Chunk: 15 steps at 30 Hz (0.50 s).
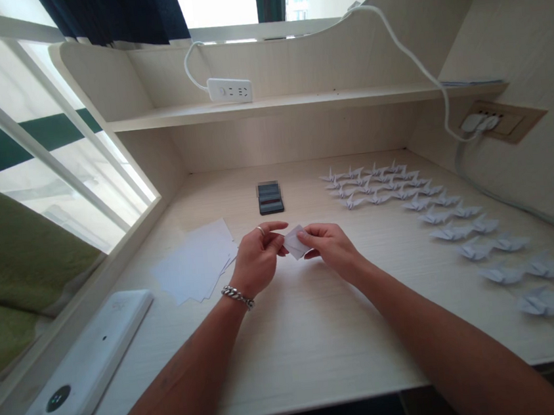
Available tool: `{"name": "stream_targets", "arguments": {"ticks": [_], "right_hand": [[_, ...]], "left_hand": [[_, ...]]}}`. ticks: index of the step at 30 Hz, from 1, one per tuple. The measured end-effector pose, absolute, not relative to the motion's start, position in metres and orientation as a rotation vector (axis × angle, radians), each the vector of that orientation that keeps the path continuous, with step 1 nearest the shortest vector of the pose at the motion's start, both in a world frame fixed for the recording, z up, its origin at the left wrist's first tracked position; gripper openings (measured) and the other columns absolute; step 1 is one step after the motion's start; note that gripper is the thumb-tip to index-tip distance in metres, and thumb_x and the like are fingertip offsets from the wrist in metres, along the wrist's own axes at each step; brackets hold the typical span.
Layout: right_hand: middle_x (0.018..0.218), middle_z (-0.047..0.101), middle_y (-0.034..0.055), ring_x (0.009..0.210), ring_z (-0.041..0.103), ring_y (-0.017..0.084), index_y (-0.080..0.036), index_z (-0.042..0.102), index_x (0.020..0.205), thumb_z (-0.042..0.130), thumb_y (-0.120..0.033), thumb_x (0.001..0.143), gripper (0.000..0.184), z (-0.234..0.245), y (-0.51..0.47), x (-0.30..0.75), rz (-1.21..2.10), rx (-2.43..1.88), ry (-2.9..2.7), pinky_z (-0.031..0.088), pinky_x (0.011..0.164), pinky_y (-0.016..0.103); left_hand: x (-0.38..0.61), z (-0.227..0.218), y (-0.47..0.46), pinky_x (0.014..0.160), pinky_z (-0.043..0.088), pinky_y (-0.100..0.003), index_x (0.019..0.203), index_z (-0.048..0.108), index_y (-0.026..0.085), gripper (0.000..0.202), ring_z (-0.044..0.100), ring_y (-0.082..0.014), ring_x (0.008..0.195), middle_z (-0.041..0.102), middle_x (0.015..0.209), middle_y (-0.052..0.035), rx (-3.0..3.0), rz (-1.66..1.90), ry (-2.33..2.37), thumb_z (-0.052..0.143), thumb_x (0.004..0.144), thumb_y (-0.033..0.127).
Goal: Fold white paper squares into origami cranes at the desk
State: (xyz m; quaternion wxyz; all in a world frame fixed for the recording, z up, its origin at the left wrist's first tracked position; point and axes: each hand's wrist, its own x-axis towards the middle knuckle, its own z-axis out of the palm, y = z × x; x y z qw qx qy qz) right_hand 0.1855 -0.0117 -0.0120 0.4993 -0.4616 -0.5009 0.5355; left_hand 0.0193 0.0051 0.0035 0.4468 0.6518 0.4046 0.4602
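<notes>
Between my two hands, a little above the desk, is a small folded square of white paper (295, 244), turned so that its corners point up and down. My left hand (258, 254), with a ring and a chain bracelet, pinches its left edge between thumb and fingers. On the opposite side, my right hand (329, 247) grips the paper with the thumb on top and fingers underneath. Loose white paper sheets (191, 259) lie fanned out left of my left hand. Rows of folded white paper cranes (386, 189) stand to the right.
Behind my hands stands a small dark device (270, 198). A long white lamp-like device (92, 356) lies along the desk's left edge. On the shelf (296, 105) sits a white power strip (230, 90); a white cable (412, 54) runs to the wall socket (505, 121).
</notes>
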Motion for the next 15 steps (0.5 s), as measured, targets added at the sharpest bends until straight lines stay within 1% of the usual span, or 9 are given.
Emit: {"name": "stream_targets", "arguments": {"ticks": [4,6,8,10,13,15], "right_hand": [[0.076,0.07,0.0057,0.067,0.063,0.016,-0.017,0.073,0.082,0.068,-0.051,0.073,0.035,-0.0126,-0.0114,0.1842,1.27,-1.13,-1.224,0.048,0.058,0.026],[0.077,0.07,0.0053,0.068,0.063,0.017,-0.018,0.073,0.083,0.066,-0.051,0.075,0.034,-0.0135,-0.0117,0.1835,1.227,-1.13,-1.24,0.048,0.057,0.026],[0.078,0.07,0.0043,0.069,0.062,0.017,-0.019,0.073,0.085,0.064,-0.05,0.076,0.033,-0.0145,-0.0124,0.1835,1.187,-1.126,-1.274,0.048,0.058,0.026],[0.075,0.068,0.0029,0.068,0.06,0.016,-0.019,0.072,0.084,0.064,-0.047,0.077,0.029,-0.0149,-0.0135,0.1842,1.129,-1.121,-1.356,0.047,0.058,0.027],[0.065,0.063,0.0005,0.061,0.054,0.014,-0.018,0.07,0.075,0.064,-0.041,0.078,0.024,-0.0139,-0.0155,0.1861,0.979,-1.165,-1.512,0.042,0.056,0.026],[0.061,0.06,-0.0003,0.058,0.051,0.013,-0.018,0.068,0.069,0.064,-0.04,0.079,0.024,-0.0124,-0.0164,0.1871,0.9,-1.206,-1.567,0.039,0.054,0.026]], "left_hand": [[0.0187,0.0022,0.0062,0.062,0.051,-0.027,0.103,0.066,0.013,0.029,0.061,-0.0131,0.062,0.067,0.07,-0.0023,1.581,1.232,1.028,0.062,0.08,0.03],[0.0186,0.0005,0.0063,0.065,0.052,-0.027,0.104,0.065,0.014,0.033,0.064,-0.0149,0.068,0.07,0.076,-0.0043,1.56,1.228,0.998,0.068,0.076,0.031],[0.0185,-0.0011,0.0065,0.07,0.052,-0.028,0.102,0.065,0.014,0.035,0.067,-0.0168,0.075,0.071,0.081,-0.0059,1.548,1.209,0.966,0.073,0.071,0.028],[0.018,-0.0018,0.0067,0.07,0.052,-0.028,0.099,0.066,0.014,0.032,0.067,-0.0172,0.075,0.072,0.081,-0.0061,1.547,1.187,0.972,0.074,0.07,0.024],[0.0166,-0.0002,0.0062,0.067,0.051,-0.028,0.096,0.067,0.014,0.025,0.066,-0.0164,0.07,0.072,0.076,-0.0049,1.595,1.15,1.028,0.07,0.072,0.021],[0.0157,0.0016,0.0053,0.065,0.05,-0.027,0.096,0.068,0.015,0.023,0.065,-0.0157,0.069,0.071,0.074,-0.0035,1.655,1.143,1.056,0.067,0.073,0.019]]}}
